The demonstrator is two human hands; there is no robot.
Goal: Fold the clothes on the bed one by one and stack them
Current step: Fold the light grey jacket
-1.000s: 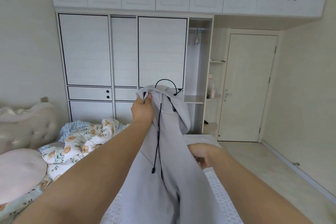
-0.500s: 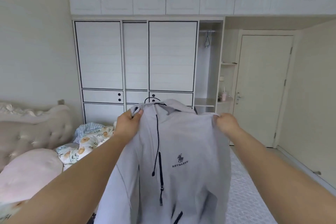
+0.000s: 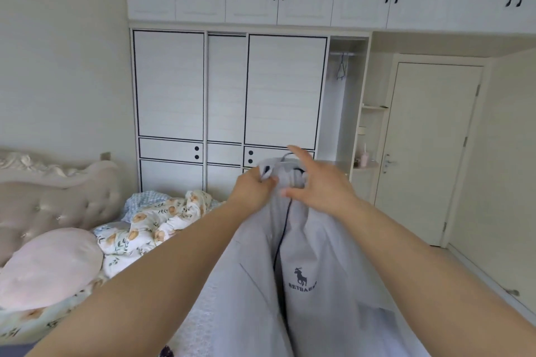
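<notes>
Two hands meet mid-frame at the grey jacket's (image 3: 304, 269) collar: left hand (image 3: 255, 187) pinches it, right hand (image 3: 314, 180) hovers with fingers spread, grasping nothing. Folding has barely started; next, spread it flat on the bed (image 3: 197, 324).

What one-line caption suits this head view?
Left hand grips the collar of a raised grey jacket; right hand, fingers spread, reaches to its collar, above the bed.

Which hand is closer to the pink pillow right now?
Left. The left hand grips the jacket collar, nearer the pillow; the right hand is farther right.
</notes>
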